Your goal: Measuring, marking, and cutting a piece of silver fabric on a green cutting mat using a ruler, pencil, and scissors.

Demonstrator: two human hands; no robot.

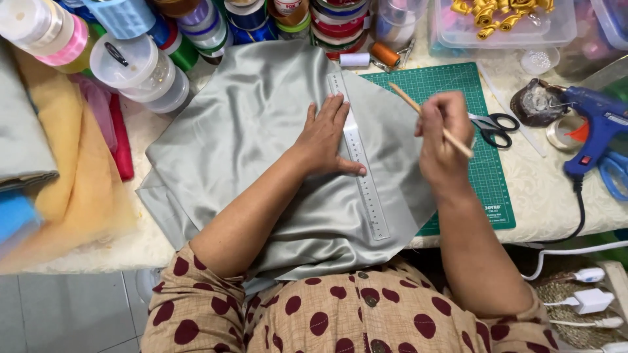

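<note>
L hand [325,138] is pressing flat, fingers spread, on clear ruler [358,157] over grey satin [248,131], R hand [443,140] is gripping wooden stick [428,117] just right of ruler, w/ no line visible yet.

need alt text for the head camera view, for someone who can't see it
Seen from above, a person's left hand presses a clear ruler flat on pale grey-green satin fabric, while the right hand holds a thin wooden stick beside it. A green cutting mat, scissors and a blue glue gun lie to the right.
</note>
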